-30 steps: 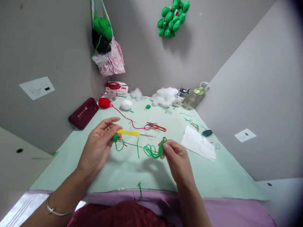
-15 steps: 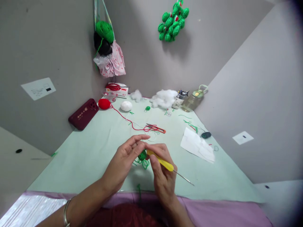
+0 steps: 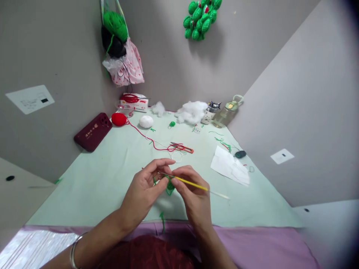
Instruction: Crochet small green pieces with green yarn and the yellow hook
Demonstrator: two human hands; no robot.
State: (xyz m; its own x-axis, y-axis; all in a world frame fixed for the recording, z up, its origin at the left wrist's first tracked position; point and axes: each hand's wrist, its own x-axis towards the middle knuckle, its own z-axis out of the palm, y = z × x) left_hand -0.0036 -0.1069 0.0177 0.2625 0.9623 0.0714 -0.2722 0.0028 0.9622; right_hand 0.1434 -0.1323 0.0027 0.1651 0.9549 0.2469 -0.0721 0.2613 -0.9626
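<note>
My left hand (image 3: 144, 190) pinches a small piece of green crochet (image 3: 169, 185) between thumb and fingers; much of the piece is hidden by the fingertips. My right hand (image 3: 195, 194) is closed around a crochet hook (image 3: 193, 183) with a yellow handle and a thin metal shaft at each end. One shaft points left, at the top of the green piece, and the other sticks out to the right past the hand. A loose green yarn end (image 3: 162, 220) lies at the table's front edge, below the hands.
Beyond my hands lie orange thread snips (image 3: 185, 148) with red yarn leading to a red ball (image 3: 119, 119). White stuffing (image 3: 192, 112), a white ball (image 3: 146, 121), a phone (image 3: 94, 132), a bottle (image 3: 227, 112) and white paper (image 3: 230, 166) are around the table (image 3: 92, 186).
The yellow hook has turned in my right hand, so its flat handle now shows edge-on and lies flatter. The green piece sits deeper in the fingers. The whole view has shifted slightly.
</note>
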